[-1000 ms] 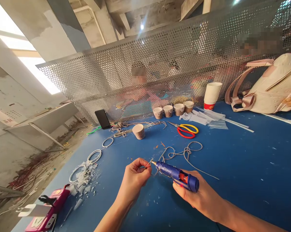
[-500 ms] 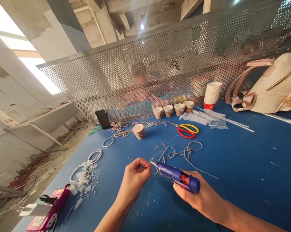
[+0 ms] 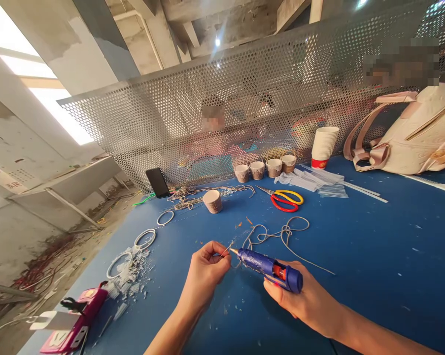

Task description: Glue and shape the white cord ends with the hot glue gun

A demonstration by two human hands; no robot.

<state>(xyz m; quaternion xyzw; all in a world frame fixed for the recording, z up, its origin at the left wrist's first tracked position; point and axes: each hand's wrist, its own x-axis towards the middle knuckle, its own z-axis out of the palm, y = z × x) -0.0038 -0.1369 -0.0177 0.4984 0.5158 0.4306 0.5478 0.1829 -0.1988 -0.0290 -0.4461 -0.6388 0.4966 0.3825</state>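
Between thumb and fingers my left hand (image 3: 210, 268) pinches a thin cord, whose end sticks up at the fingertips. My right hand (image 3: 299, 298) is wrapped round a blue hot glue gun (image 3: 266, 265), its metal nozzle pointing left at the pinched end. Nozzle and cord are very close; I cannot tell whether they touch. A loose length of grey cord (image 3: 287, 236) lies in loops on the blue table beyond the glue gun. Farther back stands a single small cup (image 3: 212, 201) with a brownish covering.
Scissors (image 3: 287, 199) with red and yellow handles lie behind the cord. Several small cups (image 3: 257, 170), clear plastic strips (image 3: 322, 182), stacked paper cups (image 3: 325, 147) and a backpack (image 3: 410, 128) line the mesh screen. White rings (image 3: 145, 238), a phone (image 3: 157, 182) and a pink power strip (image 3: 76, 323) are left.
The rear of the glue gun and my right hand have shifted slightly left. My left hand keeps its pinch on the cord, almost still.
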